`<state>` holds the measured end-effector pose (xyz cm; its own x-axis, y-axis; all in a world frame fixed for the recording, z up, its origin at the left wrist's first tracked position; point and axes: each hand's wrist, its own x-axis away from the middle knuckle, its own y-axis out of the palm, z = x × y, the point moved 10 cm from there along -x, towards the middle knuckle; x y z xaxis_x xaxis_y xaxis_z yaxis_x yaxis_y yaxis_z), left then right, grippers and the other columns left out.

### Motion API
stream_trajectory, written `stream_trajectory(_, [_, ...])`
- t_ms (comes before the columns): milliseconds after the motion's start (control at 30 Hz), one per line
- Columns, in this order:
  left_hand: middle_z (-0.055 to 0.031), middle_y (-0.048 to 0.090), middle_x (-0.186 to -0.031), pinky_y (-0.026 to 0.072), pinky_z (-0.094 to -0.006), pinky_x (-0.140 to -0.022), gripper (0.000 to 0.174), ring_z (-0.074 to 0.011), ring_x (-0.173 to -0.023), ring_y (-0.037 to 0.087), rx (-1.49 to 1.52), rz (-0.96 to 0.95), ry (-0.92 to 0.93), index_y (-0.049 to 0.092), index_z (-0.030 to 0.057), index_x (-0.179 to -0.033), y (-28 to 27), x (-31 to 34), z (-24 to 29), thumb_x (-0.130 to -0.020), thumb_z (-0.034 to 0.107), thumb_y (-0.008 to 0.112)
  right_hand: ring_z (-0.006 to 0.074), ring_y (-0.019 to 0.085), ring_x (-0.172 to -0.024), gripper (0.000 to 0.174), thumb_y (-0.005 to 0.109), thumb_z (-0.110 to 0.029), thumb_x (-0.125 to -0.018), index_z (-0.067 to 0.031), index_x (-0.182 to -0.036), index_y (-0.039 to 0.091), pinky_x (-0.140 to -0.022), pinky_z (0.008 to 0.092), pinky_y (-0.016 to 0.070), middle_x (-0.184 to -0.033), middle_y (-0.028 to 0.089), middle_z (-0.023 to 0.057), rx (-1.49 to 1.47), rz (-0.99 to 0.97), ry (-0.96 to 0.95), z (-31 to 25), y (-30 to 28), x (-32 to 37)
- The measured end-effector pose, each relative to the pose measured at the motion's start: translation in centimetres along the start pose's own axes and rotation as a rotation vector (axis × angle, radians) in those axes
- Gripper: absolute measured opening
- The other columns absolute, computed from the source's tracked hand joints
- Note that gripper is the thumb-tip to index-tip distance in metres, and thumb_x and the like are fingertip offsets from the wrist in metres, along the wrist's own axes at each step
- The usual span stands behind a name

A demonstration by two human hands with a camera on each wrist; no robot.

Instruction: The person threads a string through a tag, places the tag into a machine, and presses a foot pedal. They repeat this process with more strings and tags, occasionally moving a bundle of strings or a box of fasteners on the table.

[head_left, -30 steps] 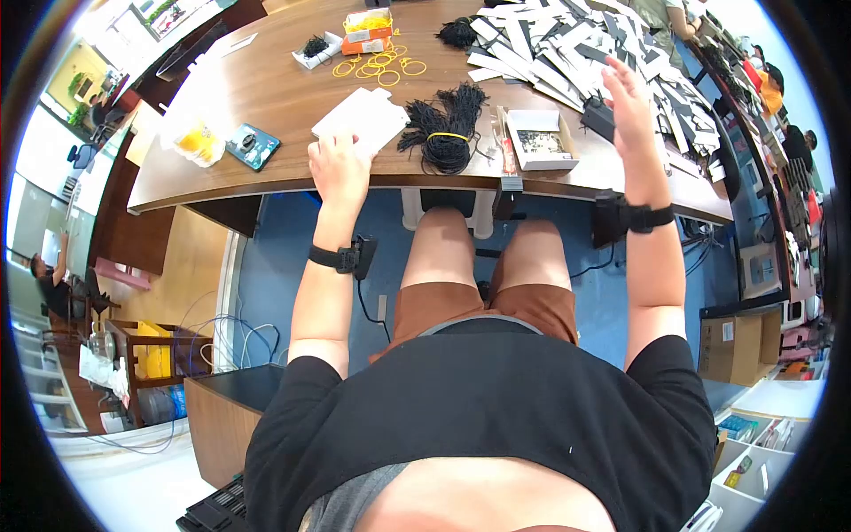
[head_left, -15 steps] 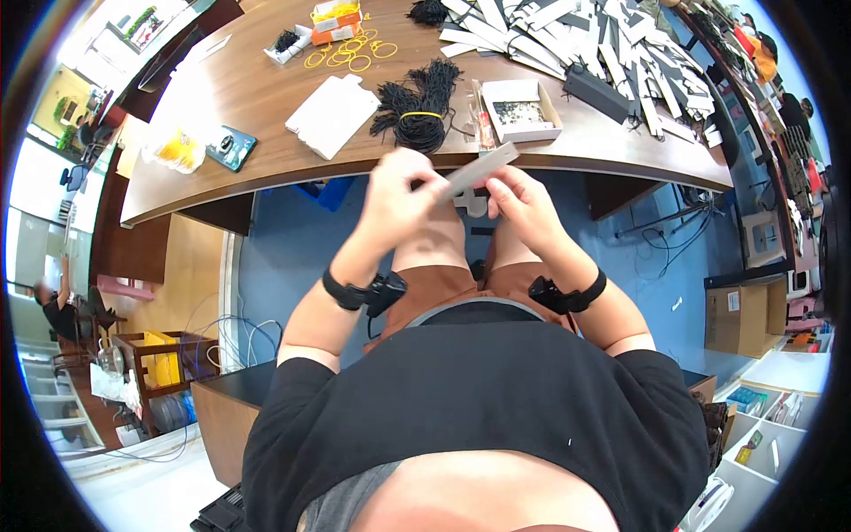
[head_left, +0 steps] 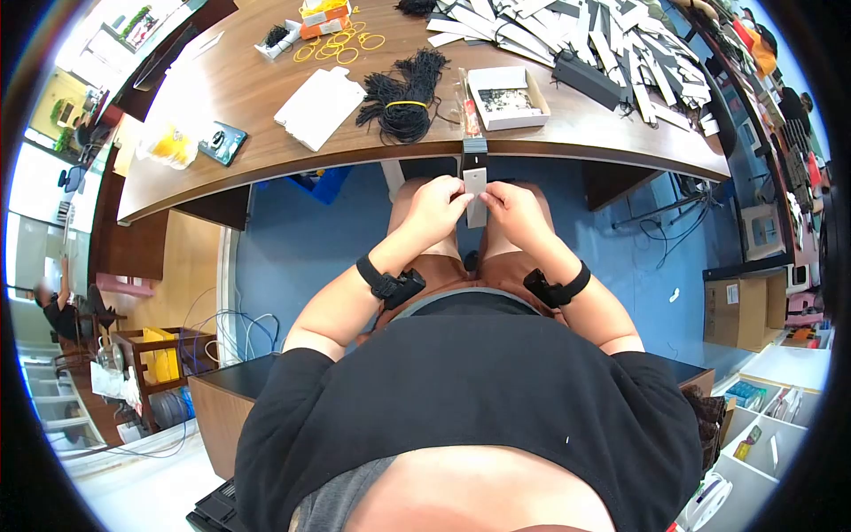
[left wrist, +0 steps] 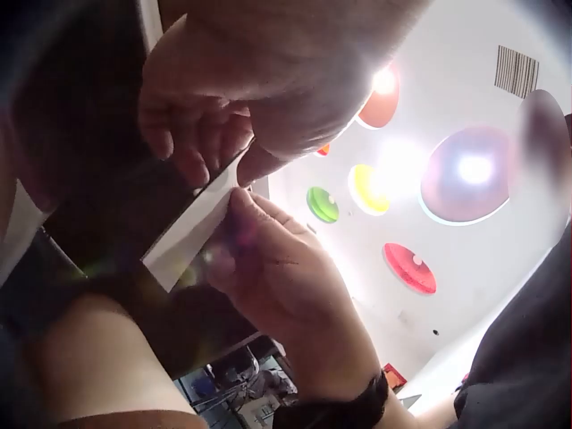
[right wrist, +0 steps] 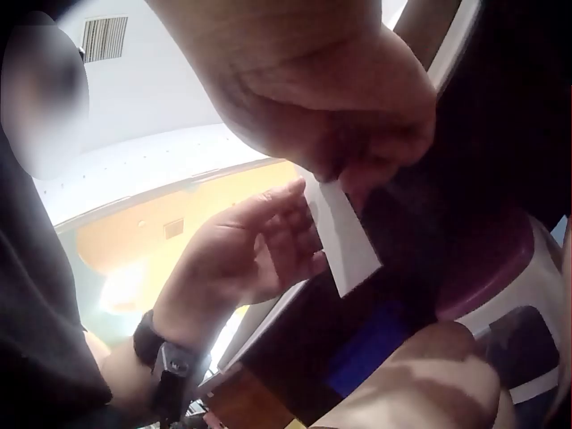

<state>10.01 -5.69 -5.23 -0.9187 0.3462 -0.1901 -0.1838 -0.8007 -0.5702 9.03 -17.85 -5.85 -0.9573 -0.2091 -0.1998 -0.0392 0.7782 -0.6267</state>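
A narrow pale strip point(head_left: 476, 209) with a small hole near its far end is held above the lap, just in front of the table edge. My left hand point(head_left: 434, 209) pinches its left side. From the right, my right hand point(head_left: 518, 215) pinches it too, thumbs close to each other. The left wrist view shows the white strip point(left wrist: 191, 234) from below, sloping down out of both hands' fingertips. The right wrist view has the strip point(right wrist: 347, 243) under my right hand point(right wrist: 331, 98), with my left hand point(right wrist: 237, 255) beside it.
Beyond the hands, a dark stack of strips point(head_left: 475, 148) juts over the table edge. On the table lie a small-parts box point(head_left: 536, 117), a black cord bundle point(head_left: 406, 122), white card point(head_left: 310, 120), a phone point(head_left: 232, 144), yellow bands point(head_left: 347, 55) and a white-and-black strip pile point(head_left: 612, 35).
My left hand has left the white card and my right hand has come in from the strip pile. Both now hold the strip, which has turned from slanting to pointing straight away from the body.
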Motion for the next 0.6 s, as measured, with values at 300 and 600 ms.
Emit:
stream_trajectory(300, [-0.0135, 0.06, -0.074, 0.0451, -0.0315, -0.062, 0.021, -0.0241, -0.067, 0.058, -0.017, 0.088, 0.104, 0.061, -0.0026, -0.082, -1.6, -1.4, 0.7, -0.084, 0.019, 0.061, 0.0394, 0.057, -0.071, 0.019, 0.058, -0.023, -0.085, -0.0039, -0.082, 0.06, -0.058, 0.0429, 0.0452, -0.073, 0.058, 0.0196, -0.011, 0.068, -0.015, -0.3, -0.9, -1.1])
stream_trajectory(600, [-0.0157, 0.058, -0.074, 0.0449, -0.0351, -0.061, 0.018, -0.0311, -0.068, 0.057, -0.043, 0.179, 0.159, 0.061, -0.0021, -0.08, -1.7, -1.2, 1.1, -0.083, 0.016, 0.059, 0.0375, 0.06, -0.075, 0.02, 0.057, -0.023, -0.086, -0.0036, -0.087, 0.061, -0.062, 0.0424, 0.0466, -0.077, 0.06, 0.0195, 0.047, 0.059, 0.036, -0.2, -0.8, -1.5])
